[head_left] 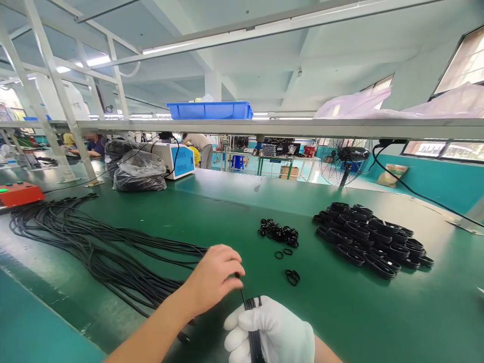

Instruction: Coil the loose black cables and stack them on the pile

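My right hand (276, 327), in a white glove, is wrapped round a bundle of black cable (255, 345) folded into several side-by-side loops. One strand of this cable runs up from the bundle to my bare left hand (215, 277). Thumb and fingers of that hand pinch the strand a little above and left of the glove. Beneath my left forearm, long loose black cables (113, 252) stretch to the left across the green table, some with plug ends near my wrist. Small black rings (278, 232) lie in a heap beyond my hands, a few of them (292, 277) apart and closer to me.
Coiled black cables (370, 239) form a large pile at the right. A red box with a green light (20, 194), a plastic-wrapped bundle (139, 169) and a blue-white machine (176, 160) stand at the left. Overhead, a shelf (287, 127) carries a blue tray (209, 110).
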